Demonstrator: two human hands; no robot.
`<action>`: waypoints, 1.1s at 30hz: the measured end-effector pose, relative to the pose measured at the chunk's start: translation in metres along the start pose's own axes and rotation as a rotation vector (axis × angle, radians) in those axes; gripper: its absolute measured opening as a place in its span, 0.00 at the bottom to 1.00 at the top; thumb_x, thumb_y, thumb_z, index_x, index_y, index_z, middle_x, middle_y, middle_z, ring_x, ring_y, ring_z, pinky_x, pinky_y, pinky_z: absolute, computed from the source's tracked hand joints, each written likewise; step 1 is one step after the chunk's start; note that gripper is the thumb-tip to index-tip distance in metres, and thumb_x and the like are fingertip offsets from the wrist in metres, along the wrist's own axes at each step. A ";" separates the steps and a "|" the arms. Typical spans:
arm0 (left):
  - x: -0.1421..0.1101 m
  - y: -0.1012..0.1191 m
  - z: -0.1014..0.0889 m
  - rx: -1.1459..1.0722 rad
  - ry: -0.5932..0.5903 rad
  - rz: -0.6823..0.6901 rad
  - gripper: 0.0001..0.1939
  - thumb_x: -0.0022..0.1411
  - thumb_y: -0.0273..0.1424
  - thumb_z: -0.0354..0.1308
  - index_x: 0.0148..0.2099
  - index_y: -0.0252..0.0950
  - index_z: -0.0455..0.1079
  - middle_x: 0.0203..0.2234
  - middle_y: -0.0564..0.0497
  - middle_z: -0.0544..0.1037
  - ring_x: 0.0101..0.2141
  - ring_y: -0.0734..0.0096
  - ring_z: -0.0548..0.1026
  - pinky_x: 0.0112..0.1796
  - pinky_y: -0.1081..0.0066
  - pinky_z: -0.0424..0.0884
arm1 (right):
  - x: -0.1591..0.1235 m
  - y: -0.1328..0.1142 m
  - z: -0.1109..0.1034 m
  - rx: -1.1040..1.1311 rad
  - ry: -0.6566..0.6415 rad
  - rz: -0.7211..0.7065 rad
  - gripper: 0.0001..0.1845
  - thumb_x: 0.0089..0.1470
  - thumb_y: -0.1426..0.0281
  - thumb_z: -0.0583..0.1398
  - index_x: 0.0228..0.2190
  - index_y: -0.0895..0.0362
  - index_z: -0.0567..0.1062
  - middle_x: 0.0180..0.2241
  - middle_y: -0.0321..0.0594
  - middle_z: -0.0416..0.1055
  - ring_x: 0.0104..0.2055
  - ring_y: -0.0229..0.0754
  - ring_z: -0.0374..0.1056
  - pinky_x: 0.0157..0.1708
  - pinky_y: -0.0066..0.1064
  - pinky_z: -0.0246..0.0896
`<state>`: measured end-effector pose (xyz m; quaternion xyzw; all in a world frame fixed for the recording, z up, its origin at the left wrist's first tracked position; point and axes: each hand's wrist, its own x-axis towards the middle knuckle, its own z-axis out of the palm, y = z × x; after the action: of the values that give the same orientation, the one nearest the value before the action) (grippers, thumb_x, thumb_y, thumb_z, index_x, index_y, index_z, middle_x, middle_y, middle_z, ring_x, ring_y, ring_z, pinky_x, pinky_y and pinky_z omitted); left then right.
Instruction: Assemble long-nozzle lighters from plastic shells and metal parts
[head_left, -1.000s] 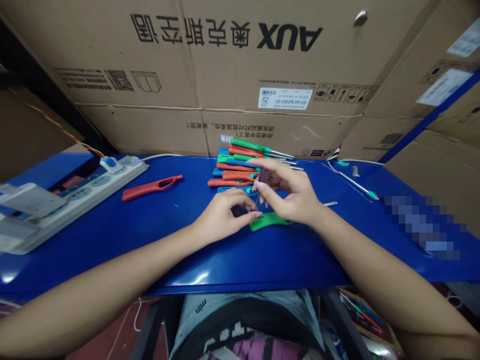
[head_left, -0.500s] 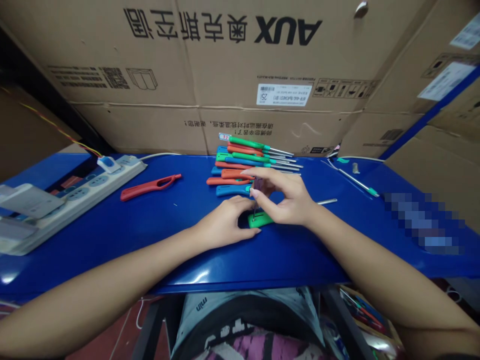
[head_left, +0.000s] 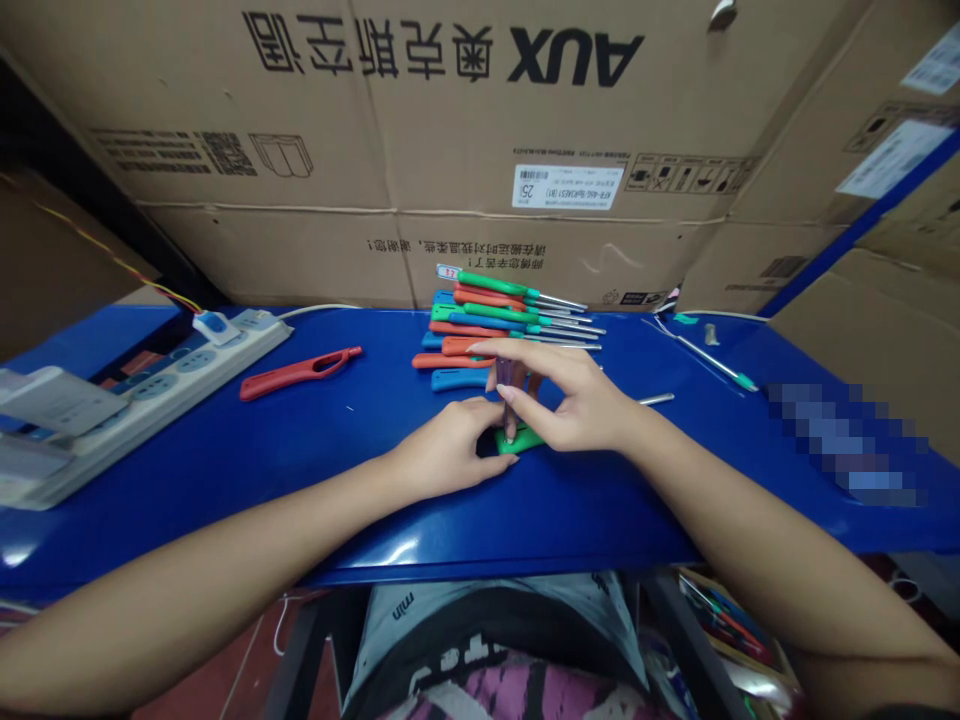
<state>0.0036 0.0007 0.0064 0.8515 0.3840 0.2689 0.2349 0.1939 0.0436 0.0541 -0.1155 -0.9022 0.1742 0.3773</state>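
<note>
A green long-neck lighter (head_left: 523,440) lies on the blue table, its metal tube poking out past my right hand. My left hand (head_left: 457,445) grips its handle end between thumb and fingers. With my right hand (head_left: 574,395) I pinch a small screwdriver (head_left: 505,385) with a dark, see-through handle. It stands nearly upright, its tip down on the handle's end; fingers partly hide it. Just behind my hands lies a row of several finished-looking lighters (head_left: 480,318) in green, orange and blue, metal tubes pointing right.
A red lighter shell (head_left: 300,374) lies to the left, near a white power strip (head_left: 180,380) with plugs. On the right are a loose metal lighter tube (head_left: 712,358) with wire and a blurred patch (head_left: 847,440). Cardboard (head_left: 450,130) walls the back.
The screwdriver has shifted slightly left and stands straighter over the handle end. My right-hand fingers have moved a little around it. My left hand has barely moved.
</note>
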 end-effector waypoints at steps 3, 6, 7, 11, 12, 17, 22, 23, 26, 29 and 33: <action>0.000 0.000 0.000 0.011 -0.001 0.019 0.08 0.58 0.27 0.64 0.40 0.33 0.71 0.36 0.47 0.78 0.37 0.63 0.77 0.42 0.65 0.73 | -0.001 0.000 0.001 -0.040 0.028 -0.034 0.22 0.63 0.74 0.55 0.58 0.54 0.68 0.49 0.40 0.76 0.40 0.37 0.75 0.42 0.30 0.73; 0.000 0.000 0.000 0.043 0.000 0.005 0.08 0.58 0.28 0.64 0.41 0.33 0.72 0.37 0.46 0.78 0.38 0.61 0.77 0.42 0.64 0.74 | -0.002 0.001 0.003 -0.124 -0.006 -0.059 0.22 0.62 0.74 0.56 0.57 0.54 0.69 0.49 0.41 0.77 0.40 0.37 0.75 0.42 0.30 0.72; 0.000 0.000 0.000 0.054 0.002 -0.002 0.08 0.58 0.28 0.65 0.40 0.33 0.72 0.36 0.46 0.78 0.38 0.61 0.77 0.42 0.64 0.74 | -0.002 0.002 0.002 -0.164 -0.024 -0.065 0.20 0.63 0.73 0.56 0.56 0.56 0.70 0.48 0.42 0.77 0.40 0.38 0.75 0.42 0.30 0.72; 0.000 -0.001 0.000 0.060 0.005 -0.006 0.08 0.58 0.29 0.65 0.41 0.34 0.72 0.36 0.47 0.78 0.38 0.61 0.78 0.41 0.65 0.74 | 0.001 0.003 0.000 -0.295 -0.043 -0.072 0.14 0.63 0.66 0.59 0.49 0.59 0.74 0.46 0.45 0.79 0.42 0.43 0.76 0.42 0.32 0.72; 0.000 -0.001 0.000 0.052 0.005 -0.004 0.09 0.58 0.29 0.65 0.41 0.34 0.72 0.36 0.48 0.78 0.37 0.62 0.78 0.41 0.65 0.74 | 0.002 0.002 -0.001 -0.278 -0.045 -0.065 0.15 0.64 0.67 0.58 0.50 0.58 0.74 0.49 0.45 0.77 0.45 0.43 0.76 0.44 0.33 0.71; 0.000 -0.002 0.001 0.049 0.014 -0.004 0.09 0.57 0.28 0.66 0.39 0.34 0.70 0.36 0.48 0.78 0.36 0.64 0.77 0.40 0.66 0.74 | 0.003 -0.001 -0.005 -0.132 -0.037 -0.020 0.16 0.66 0.72 0.54 0.52 0.55 0.73 0.50 0.42 0.77 0.48 0.40 0.74 0.46 0.31 0.70; 0.000 -0.001 0.001 0.059 -0.003 -0.015 0.12 0.58 0.29 0.65 0.43 0.35 0.69 0.39 0.47 0.78 0.38 0.61 0.78 0.42 0.64 0.74 | 0.003 -0.002 -0.007 -0.349 -0.036 -0.003 0.13 0.65 0.65 0.57 0.42 0.58 0.78 0.43 0.45 0.79 0.44 0.44 0.75 0.42 0.32 0.69; 0.000 0.000 0.001 0.050 -0.006 -0.017 0.12 0.58 0.29 0.65 0.44 0.35 0.69 0.39 0.48 0.78 0.39 0.62 0.77 0.42 0.64 0.74 | 0.003 -0.001 -0.007 -0.305 -0.056 0.005 0.14 0.66 0.68 0.55 0.46 0.58 0.77 0.47 0.46 0.77 0.47 0.43 0.74 0.44 0.32 0.69; 0.000 -0.001 0.000 0.039 -0.012 -0.027 0.13 0.58 0.30 0.65 0.44 0.36 0.67 0.39 0.48 0.77 0.39 0.62 0.77 0.42 0.64 0.74 | 0.004 0.002 -0.006 -0.111 -0.097 0.012 0.21 0.67 0.76 0.49 0.56 0.55 0.71 0.53 0.42 0.74 0.50 0.38 0.73 0.45 0.28 0.68; 0.000 -0.002 0.001 0.051 0.001 -0.014 0.13 0.58 0.30 0.65 0.44 0.35 0.68 0.39 0.47 0.78 0.38 0.62 0.77 0.42 0.64 0.75 | 0.002 0.006 -0.003 -0.151 -0.039 0.009 0.16 0.65 0.73 0.54 0.52 0.55 0.74 0.45 0.39 0.79 0.43 0.38 0.75 0.41 0.28 0.68; 0.000 -0.002 0.002 0.078 0.002 -0.001 0.12 0.59 0.30 0.65 0.44 0.35 0.70 0.40 0.46 0.78 0.39 0.60 0.78 0.43 0.63 0.75 | -0.001 0.005 -0.001 -0.322 0.018 -0.029 0.12 0.63 0.63 0.60 0.41 0.59 0.77 0.36 0.41 0.80 0.33 0.39 0.75 0.33 0.28 0.66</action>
<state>0.0034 0.0013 0.0038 0.8595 0.3949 0.2545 0.2011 0.1959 0.0477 0.0524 -0.1629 -0.9166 0.0206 0.3646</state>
